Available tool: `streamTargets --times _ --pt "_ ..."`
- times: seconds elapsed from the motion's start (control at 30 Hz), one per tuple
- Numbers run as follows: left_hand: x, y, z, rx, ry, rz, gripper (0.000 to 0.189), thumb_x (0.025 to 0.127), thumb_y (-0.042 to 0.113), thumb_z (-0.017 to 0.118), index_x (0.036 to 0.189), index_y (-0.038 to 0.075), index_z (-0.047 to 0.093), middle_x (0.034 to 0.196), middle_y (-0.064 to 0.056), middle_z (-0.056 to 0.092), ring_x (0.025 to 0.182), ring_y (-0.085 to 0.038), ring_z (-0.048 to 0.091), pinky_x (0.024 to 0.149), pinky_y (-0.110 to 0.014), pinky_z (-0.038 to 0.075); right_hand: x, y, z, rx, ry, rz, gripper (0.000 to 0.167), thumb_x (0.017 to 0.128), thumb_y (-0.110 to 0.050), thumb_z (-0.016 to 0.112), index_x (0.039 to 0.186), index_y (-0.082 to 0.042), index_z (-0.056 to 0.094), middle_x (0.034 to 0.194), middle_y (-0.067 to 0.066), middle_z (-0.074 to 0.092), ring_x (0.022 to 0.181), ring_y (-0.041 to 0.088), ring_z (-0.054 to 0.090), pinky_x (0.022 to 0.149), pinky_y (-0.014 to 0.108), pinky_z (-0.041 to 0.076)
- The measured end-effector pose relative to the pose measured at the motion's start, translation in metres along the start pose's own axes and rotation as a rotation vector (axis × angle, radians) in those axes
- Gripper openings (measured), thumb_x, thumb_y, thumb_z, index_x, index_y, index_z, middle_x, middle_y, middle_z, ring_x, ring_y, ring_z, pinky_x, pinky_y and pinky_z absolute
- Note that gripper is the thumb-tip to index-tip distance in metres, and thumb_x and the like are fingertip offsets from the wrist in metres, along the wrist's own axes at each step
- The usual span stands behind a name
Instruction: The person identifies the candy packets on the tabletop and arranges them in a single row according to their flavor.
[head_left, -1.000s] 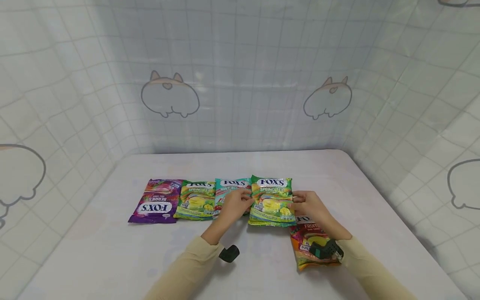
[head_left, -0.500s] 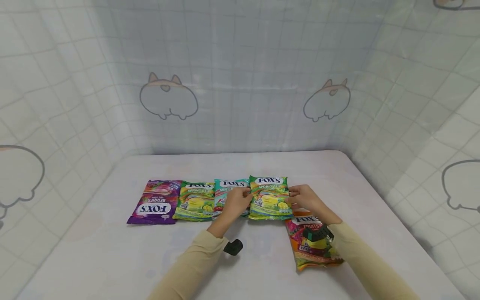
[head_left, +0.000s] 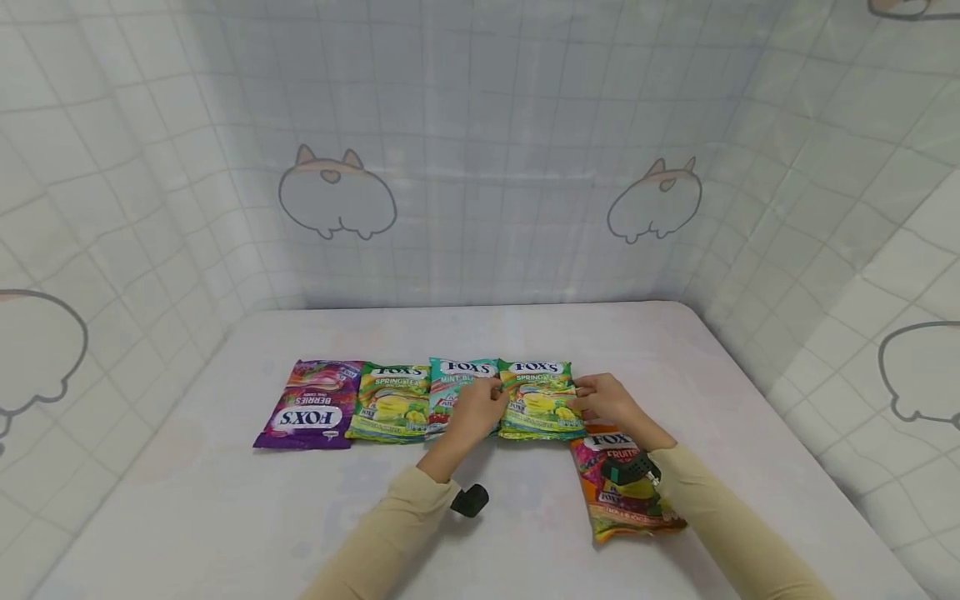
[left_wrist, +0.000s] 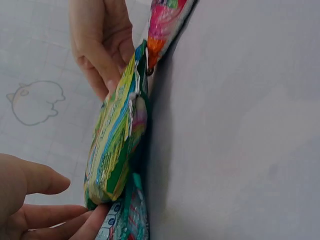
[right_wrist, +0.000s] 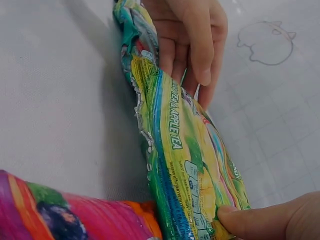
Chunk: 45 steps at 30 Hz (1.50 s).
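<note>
In the head view a green Spring Tea candy bag [head_left: 536, 404] lies face up between my two hands. My right hand [head_left: 611, 407] pinches its right edge; the thumb [right_wrist: 250, 220] presses on the front in the right wrist view, the other fingers hidden. My left hand [head_left: 476, 412] is at the bag's left edge, over a teal mint candy bag [head_left: 446, 396]. Its fingers [left_wrist: 55, 220] touch the edge where the two bags meet, while the thumb stands off the bag. Below my right wrist an orange-red fruit candy bag [head_left: 611, 500] lies slightly tilted.
Left of the teal bag, another green Spring Tea bag [head_left: 393, 404] and a purple berries bag [head_left: 311, 408], upside down, continue the row. The pale tabletop [head_left: 225, 517] ends at a back wall [head_left: 495, 250] of gridded cloth.
Both hands have brought the green candy bag down and slightly left, onto the table beside the teal one. The left thumb is now off it. The other bags keep their places.
</note>
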<state>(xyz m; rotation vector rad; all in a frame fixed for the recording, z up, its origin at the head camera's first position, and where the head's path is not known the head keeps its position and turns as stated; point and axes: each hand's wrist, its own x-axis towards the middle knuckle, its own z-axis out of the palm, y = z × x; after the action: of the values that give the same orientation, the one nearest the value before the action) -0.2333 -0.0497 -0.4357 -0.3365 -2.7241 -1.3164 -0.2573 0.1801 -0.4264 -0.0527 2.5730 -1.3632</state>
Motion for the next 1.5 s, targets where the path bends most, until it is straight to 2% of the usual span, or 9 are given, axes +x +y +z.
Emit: streamTargets --times 0.2,0.37,0.53,0.63,0.73,0.87,1.1,1.3,1.5 --pt "-0.005 0.004 0.002 -0.011 0.012 0.038 0.034 0.093 0.008 0.060 0.120 -0.014 0.060 0.086 -0.016 0.063 0.057 -0.013 0.045 0.048 -0.024 0.036 0.000 0.001 0.002 -0.020 0.038 0.007 0.053 0.090 -0.009 0.069 0.134 0.013 0.048 0.120 0.026 0.060 0.089 0.024 0.067 0.071 0.033 0.056" --pt "-0.008 0.006 0.004 0.017 0.034 0.056 0.033 0.093 0.009 0.061 0.115 -0.015 0.062 0.109 -0.025 0.059 0.075 -0.021 0.051 0.057 -0.028 0.042 0.000 0.002 0.004 -0.085 0.054 -0.010 0.052 0.089 -0.009 0.069 0.132 0.013 0.050 0.113 0.023 0.062 0.074 0.018 0.063 0.064 0.030 0.055" --pt "-0.009 0.005 0.004 0.009 0.027 0.076 0.034 0.093 0.009 0.061 0.117 -0.015 0.061 0.114 -0.028 0.058 0.064 -0.018 0.048 0.053 -0.027 0.039 0.000 0.004 0.005 -0.127 0.076 -0.022 0.051 0.088 -0.010 0.071 0.130 0.012 0.052 0.106 0.019 0.064 0.067 0.016 0.059 0.060 0.028 0.054" --pt "-0.010 0.007 0.004 0.017 0.020 0.075 0.035 0.093 0.009 0.061 0.119 -0.015 0.060 0.117 -0.028 0.058 0.068 -0.021 0.050 0.058 -0.031 0.043 -0.001 0.005 0.004 -0.139 0.075 -0.026 0.051 0.088 -0.011 0.071 0.129 0.012 0.052 0.106 0.020 0.064 0.068 0.017 0.060 0.061 0.029 0.054" --pt "-0.011 0.010 0.003 0.018 0.013 0.059 0.039 0.094 0.012 0.060 0.122 -0.014 0.058 0.121 -0.029 0.057 0.093 -0.032 0.059 0.077 -0.042 0.051 -0.003 0.003 0.003 -0.155 0.077 -0.047 0.050 0.089 -0.011 0.070 0.129 0.013 0.052 0.109 0.022 0.064 0.072 0.019 0.063 0.062 0.031 0.055" --pt "-0.013 0.015 0.003 0.006 0.031 0.049 0.044 0.095 0.016 0.060 0.127 -0.013 0.054 0.130 -0.029 0.052 0.121 -0.041 0.049 0.097 -0.051 0.043 -0.007 -0.001 0.002 -0.187 0.081 -0.091 0.050 0.088 -0.013 0.069 0.128 0.013 0.053 0.113 0.026 0.062 0.085 0.026 0.065 0.066 0.034 0.056" --pt "-0.018 0.028 0.002 -0.086 0.088 0.127 0.039 0.095 0.013 0.059 0.129 -0.007 0.056 0.133 -0.024 0.052 0.127 -0.040 0.044 0.103 -0.053 0.036 -0.019 -0.002 -0.002 -0.263 0.086 -0.133 0.047 0.088 -0.015 0.070 0.126 0.010 0.057 0.111 0.023 0.064 0.100 0.036 0.061 0.074 0.040 0.055" --pt "-0.034 0.044 0.001 -0.255 -0.033 0.115 0.037 0.098 0.018 0.055 0.129 -0.001 0.059 0.129 -0.013 0.060 0.118 -0.029 0.055 0.095 -0.043 0.046 -0.032 0.005 -0.008 -0.281 0.087 -0.132 0.045 0.091 -0.019 0.068 0.126 0.007 0.058 0.111 0.021 0.065 0.103 0.036 0.061 0.082 0.045 0.053" --pt "-0.045 0.048 0.013 -0.397 -0.324 -0.014 0.031 0.099 0.022 0.057 0.115 -0.001 0.068 0.100 -0.012 0.071 0.089 -0.026 0.069 0.075 -0.037 0.056 -0.051 0.014 -0.020 -0.298 0.114 -0.135 0.043 0.092 -0.017 0.066 0.125 0.008 0.057 0.112 0.023 0.064 0.101 0.038 0.061 0.082 0.048 0.052"
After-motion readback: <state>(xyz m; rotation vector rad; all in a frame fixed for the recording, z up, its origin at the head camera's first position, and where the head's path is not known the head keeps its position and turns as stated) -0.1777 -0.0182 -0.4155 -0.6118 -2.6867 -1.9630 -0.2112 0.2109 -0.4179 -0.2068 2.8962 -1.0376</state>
